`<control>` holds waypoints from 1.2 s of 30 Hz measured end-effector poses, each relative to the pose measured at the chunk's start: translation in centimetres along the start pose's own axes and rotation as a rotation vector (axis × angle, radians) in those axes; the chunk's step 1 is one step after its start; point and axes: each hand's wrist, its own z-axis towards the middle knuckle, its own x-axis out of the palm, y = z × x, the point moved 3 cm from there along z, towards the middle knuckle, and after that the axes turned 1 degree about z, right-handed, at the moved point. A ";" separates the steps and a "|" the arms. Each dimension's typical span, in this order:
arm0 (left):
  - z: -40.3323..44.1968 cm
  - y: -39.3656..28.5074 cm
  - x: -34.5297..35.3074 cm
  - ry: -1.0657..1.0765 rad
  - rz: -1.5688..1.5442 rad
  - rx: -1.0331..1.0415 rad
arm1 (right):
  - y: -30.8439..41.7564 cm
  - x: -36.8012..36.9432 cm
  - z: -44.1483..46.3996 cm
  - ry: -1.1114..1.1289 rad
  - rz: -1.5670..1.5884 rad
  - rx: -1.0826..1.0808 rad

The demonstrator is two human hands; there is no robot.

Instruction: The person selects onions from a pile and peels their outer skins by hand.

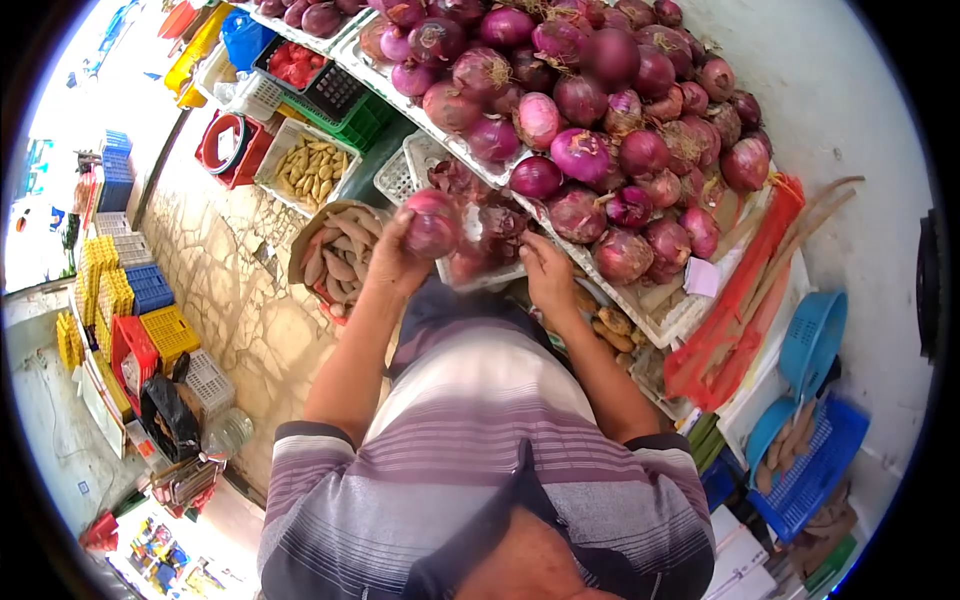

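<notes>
My left hand [398, 255] is closed around a red onion [433, 223], lifted in front of my body. Beside it, over the edge of a white plastic basket [425, 150], my right hand [548, 272] has its fingers curled together. Whatever is between those fingertips, if anything, is too small to make out. Dark red onion skins [503, 222] lie in the basket, just next to my right fingertips. Ahead, a large heap of red onions [590, 90] fills pale trays [465, 150] above the basket.
A red mesh bag [735, 310] hangs over the trays' right edge. Left of me stand a sack of sweet potatoes [345, 250] and a crate of small yellowish roots [312, 170]. Stacked plastic crates [170, 335] line the far left. Blue baskets [812, 340] sit at right.
</notes>
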 end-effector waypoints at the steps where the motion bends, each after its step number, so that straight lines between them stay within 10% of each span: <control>1: 0.3 0.8 0.1 0.005 0.054 0.007 | 0.9 0.2 -0.2 0.063 0.139 0.034; 6: -0.4 4.8 1.2 0.057 0.195 -0.027 | 6.1 2.1 0.0 0.233 0.595 0.002; 36: -1.0 2.9 4.3 0.164 1.452 0.413 | 6.9 -1.2 0.7 0.245 -0.072 0.100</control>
